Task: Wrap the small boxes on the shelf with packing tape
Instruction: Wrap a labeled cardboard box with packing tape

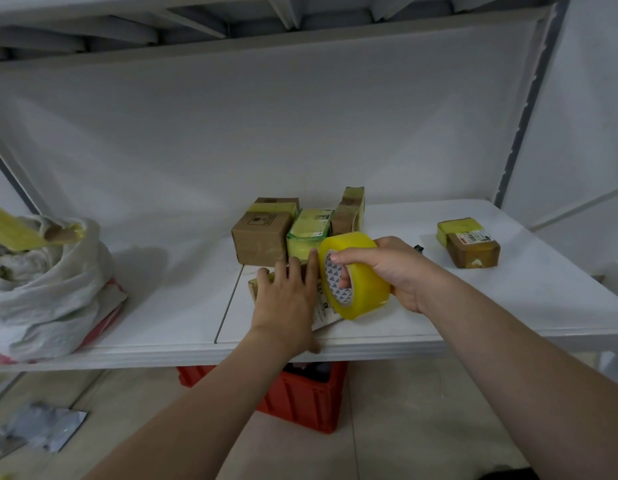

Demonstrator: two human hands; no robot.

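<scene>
Pressed the left hand (286, 299) flat, fingers straight and spread, on top of the small flat cardboard box with a white printed label (323, 308) near the front edge of the white shelf board (473, 306). Gripped the yellow roll of clear packing tape (359, 282) in the right hand (399, 271) — thumb over the rim, fingers hooked through the patterned core — at the box's right end, touching it or just above; could not tell which. Could not make out any free tail of tape stuck down.

Judged the step as starting a band round this box. Called for steady downward weight from the flat palm, to prevent skidding or lifting under the pull. Called for keeping the roll low and close, drawing the tape taut and square to the box's edge, to avoid creases. Needed care so near the shelf lip — some risk of dragging the box off toward the red plastic crate (300, 400) on the floor below. Needed the palm shifted aside before laying the band across the top, to avoid trapping fingers under sticky tape.

Noted behind, bunched together: a plain brown cardboard box (260, 237), a green-taped box (307, 230) and an upright taped box (349, 211). Noted well apart to the right: a brown box with yellow tape over its far end (470, 242). Noted at the far left: a crumpled white plastic bag (47, 289).
</scene>
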